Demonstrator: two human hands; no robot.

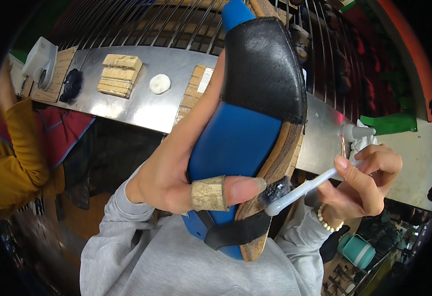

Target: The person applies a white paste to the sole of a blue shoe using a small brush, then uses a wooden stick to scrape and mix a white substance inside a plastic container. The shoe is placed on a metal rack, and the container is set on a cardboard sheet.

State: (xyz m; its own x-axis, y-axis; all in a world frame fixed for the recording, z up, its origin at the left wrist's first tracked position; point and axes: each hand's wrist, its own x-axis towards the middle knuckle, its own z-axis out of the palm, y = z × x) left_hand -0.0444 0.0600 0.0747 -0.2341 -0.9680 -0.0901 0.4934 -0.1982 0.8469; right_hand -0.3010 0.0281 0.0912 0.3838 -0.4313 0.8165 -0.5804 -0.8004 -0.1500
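Observation:
My left hand [164, 172] holds a half-made sandal up in front of my chest, its fingers mostly hidden behind. The sandal has a black leather upper [265, 69], a black strap [238, 233] and a brown sole edge [280, 148], and sits on a blue shoe last [240, 135]. A tan tape band [208, 193] wraps my left thumb, which presses across the last near the sole. Pinched in my right hand [361, 185] is a white-handled brush [304, 189]. Its dark bristles touch the sole edge beside my thumb tip.
A metal bench [142, 111] runs behind, carrying a yellowish block [120, 75], a white round disc [159, 84], a black cloth [71, 85] and a white container [41, 59]. A nozzle bottle [358, 131] stands right. Metal rods [176, 24] line the back. A co-worker's mustard sleeve [26, 143] is left.

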